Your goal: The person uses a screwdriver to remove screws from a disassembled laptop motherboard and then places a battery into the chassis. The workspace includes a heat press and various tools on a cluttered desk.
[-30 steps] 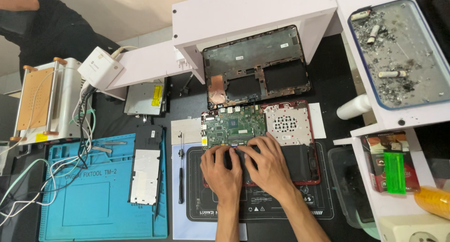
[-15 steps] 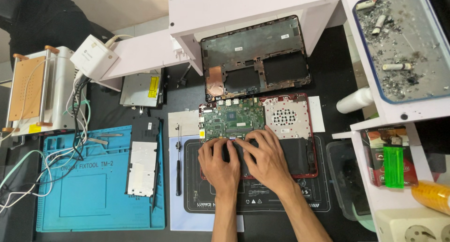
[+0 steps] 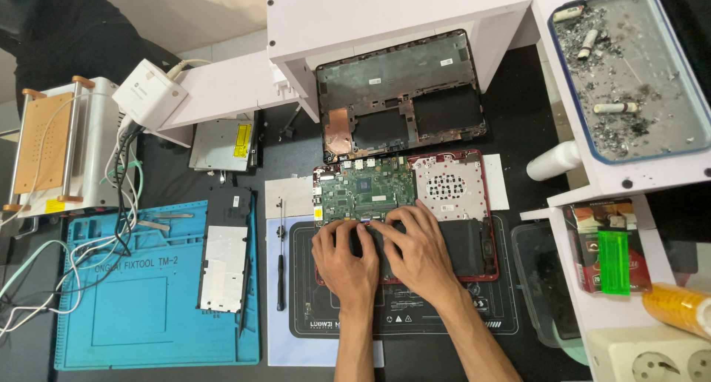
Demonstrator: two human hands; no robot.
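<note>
Pressing flat, fingers spread, holding nothing: left hand [image 3: 345, 257], right hand [image 3: 416, 250] on opened red laptop [image 3: 485, 260], below green motherboard [image 3: 368, 190].

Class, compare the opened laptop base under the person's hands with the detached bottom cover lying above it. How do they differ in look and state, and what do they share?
The laptop base has a red rim and holds a green circuit board; the bottom cover is a dark, nearly bare shell. The left hand and right hand rest on the base; nothing touches the cover. The base lies on the black work mat; the cover lies partly under the white shelf. Both are rectangular, of similar size, lying flat.
</note>
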